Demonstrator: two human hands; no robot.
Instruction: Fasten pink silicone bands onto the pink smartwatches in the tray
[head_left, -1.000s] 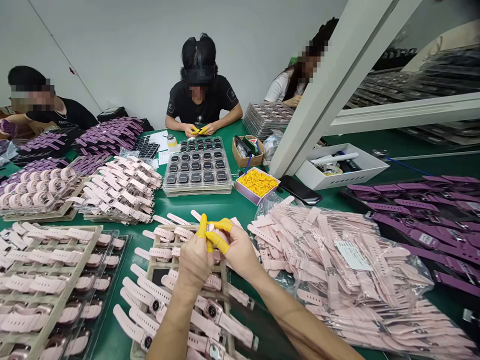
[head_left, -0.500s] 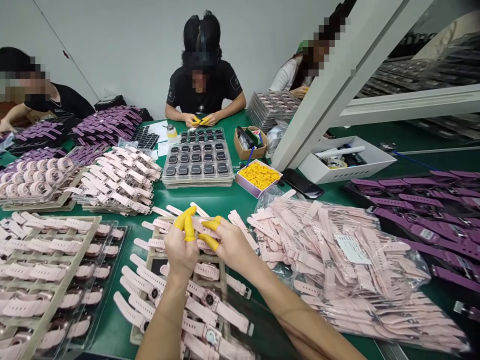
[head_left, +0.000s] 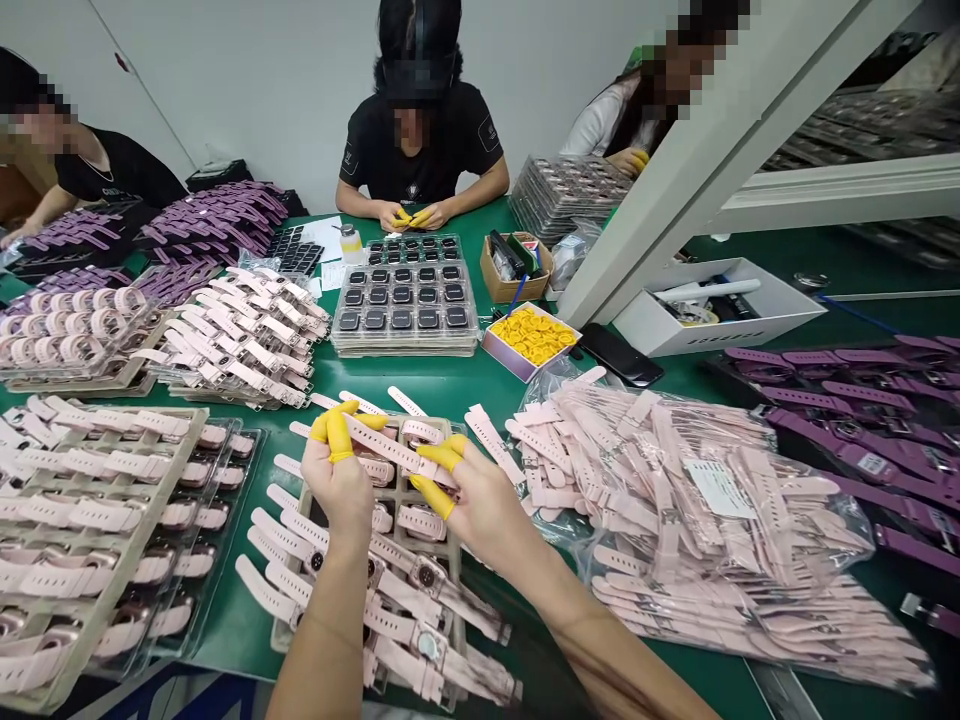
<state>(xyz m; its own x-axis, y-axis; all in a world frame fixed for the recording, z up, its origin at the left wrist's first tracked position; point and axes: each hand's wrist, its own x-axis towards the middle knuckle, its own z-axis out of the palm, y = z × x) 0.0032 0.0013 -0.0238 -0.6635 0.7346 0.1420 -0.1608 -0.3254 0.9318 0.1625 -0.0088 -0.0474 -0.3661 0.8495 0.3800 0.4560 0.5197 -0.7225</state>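
Note:
A pale pink watch strap (head_left: 386,445) is stretched between my two hands above a tray. With yellow finger cots on its fingertips, my left hand (head_left: 337,475) pinches the strap's far-left end. My right hand (head_left: 480,490), also in yellow finger cots, grips the other end, which its fingers partly hide. Whether a watch case is attached there, I cannot tell. Beneath my hands, a beige tray (head_left: 456,560) bears pink-strapped watches (head_left: 427,575), several with their round back sensors facing up. My forearms cover part of it.
Right of my hands lies a clear bag of pink straps (head_left: 660,480). Behind it are a box of yellow finger cots (head_left: 529,338), a black phone (head_left: 622,355) and a white box (head_left: 720,310). Trays of watches (head_left: 105,500) stand left. Co-workers sit across the table.
My hands have moved apart, and the pink strap now shows stretched between them. The whole view has shifted slightly.

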